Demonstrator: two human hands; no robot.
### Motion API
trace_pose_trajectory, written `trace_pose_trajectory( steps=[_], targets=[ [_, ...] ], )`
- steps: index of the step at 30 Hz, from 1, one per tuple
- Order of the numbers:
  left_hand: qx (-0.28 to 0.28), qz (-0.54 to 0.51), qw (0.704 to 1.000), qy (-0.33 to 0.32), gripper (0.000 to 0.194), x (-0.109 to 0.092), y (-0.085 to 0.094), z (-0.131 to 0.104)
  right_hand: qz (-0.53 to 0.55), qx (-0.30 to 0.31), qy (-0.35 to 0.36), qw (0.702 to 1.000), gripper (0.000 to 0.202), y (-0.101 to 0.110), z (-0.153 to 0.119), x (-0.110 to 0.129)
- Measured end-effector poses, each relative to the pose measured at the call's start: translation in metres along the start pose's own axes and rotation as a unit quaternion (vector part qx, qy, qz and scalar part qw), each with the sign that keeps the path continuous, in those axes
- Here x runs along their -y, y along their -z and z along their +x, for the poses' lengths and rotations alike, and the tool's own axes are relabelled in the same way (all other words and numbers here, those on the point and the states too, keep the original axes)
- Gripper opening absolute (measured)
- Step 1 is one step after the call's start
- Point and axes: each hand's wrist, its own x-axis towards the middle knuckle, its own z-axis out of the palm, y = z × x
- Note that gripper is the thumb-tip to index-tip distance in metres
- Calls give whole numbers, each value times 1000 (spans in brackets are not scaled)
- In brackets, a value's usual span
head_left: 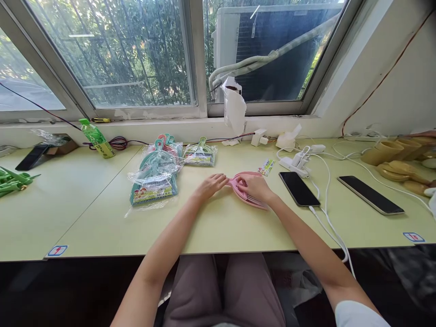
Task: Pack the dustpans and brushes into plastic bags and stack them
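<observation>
A small pink dustpan [252,204] lies on the table in front of me, its handle toward the left and its wide end toward the right. What looks like a matching pink hand brush [242,194] rests in it, partly hidden by my fingers. My left hand [213,186] is closed at the tip of the dustpan handle. With bent fingers, my right hand [255,187] grips the brush from above. Left of my hands lie several bagged dustpan and brush sets [155,175], and a green bagged set [200,153] lies behind. A printed card [266,167] sits beyond my right hand.
A black phone [299,188], a second phone [371,194], white cables and a power strip [295,164] occupy the right side. Yellowish-brown pieces [397,170] are piled far right. Leftward are a green bottle [98,138] and green plastic pieces [13,180]. The window stands behind.
</observation>
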Motion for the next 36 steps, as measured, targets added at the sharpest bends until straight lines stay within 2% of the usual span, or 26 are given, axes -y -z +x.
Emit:
trace_pose_trajectory(
  steps=[3, 6, 10, 13, 18, 23, 30, 36],
  targets=[
    [-3, 72, 997, -40, 35, -3, 1, 0, 1, -8, 0, 1000, 26, -2, 1, -3],
    [12, 188, 979, -84, 35, -5, 1, 0, 14, -14, -8, 1000, 22, -6, 2, -9],
    [21, 284, 952, -108, 36, -6, -1, -1, 99, -5, 12, 995, 18, -14, 7, -20],
    [19, 280, 954, -104, 38, -4, -4, -2, 144, -5, 27, 989, 17, -18, 10, -27],
    [11, 189, 978, -84, 40, 0, -11, 0, 174, -24, 45, 983, 18, -19, 11, -30],
    [-4, 143, 987, -69, 39, -3, -12, 2, 194, -23, 57, 979, 18, -19, 13, -34],
    [1, 206, 976, -71, 37, -5, -10, 6, 225, 0, 17, 974, 13, -23, 20, -37],
    [1, 241, 967, -76, 37, 0, -10, 3, 237, 44, 14, 970, 11, -19, 27, -33]
  ],
)
